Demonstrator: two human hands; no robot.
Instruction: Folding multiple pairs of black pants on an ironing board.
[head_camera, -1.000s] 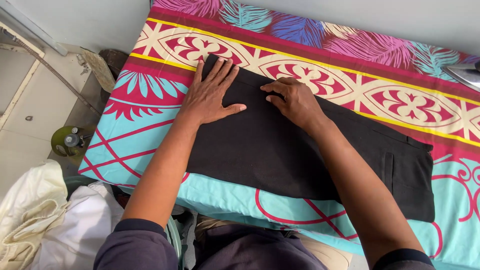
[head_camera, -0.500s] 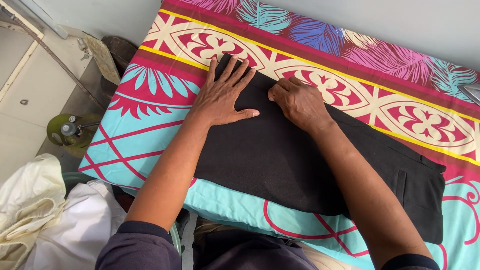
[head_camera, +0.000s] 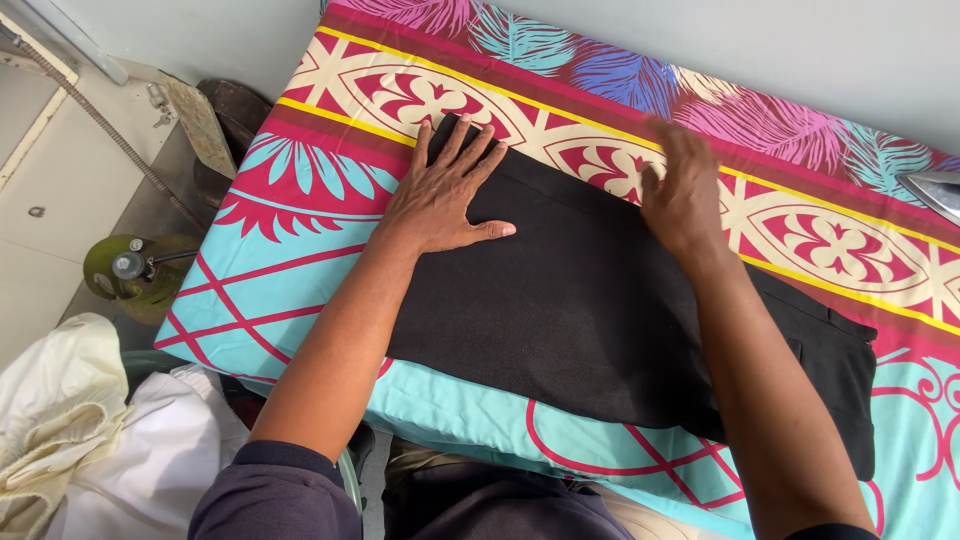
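A folded black garment (head_camera: 590, 300) lies flat on a table covered with a bright patterned cloth (head_camera: 290, 260). My left hand (head_camera: 445, 195) rests flat on the garment's left end, fingers spread, palm down. My right hand (head_camera: 685, 195) is blurred with motion over the garment's far edge, fingers apart and holding nothing. The garment's right end (head_camera: 835, 370) shows a waistband and seams.
The tip of an iron (head_camera: 935, 190) shows at the right edge. White and cream cloths (head_camera: 90, 440) are piled at lower left. A green gas cylinder (head_camera: 135, 275) stands on the floor beside the table. A pale wall runs behind the table.
My right hand has swept rightward along the garment's far edge and lifted slightly. My left hand stays pressed on the left end. The camera has moved closer.
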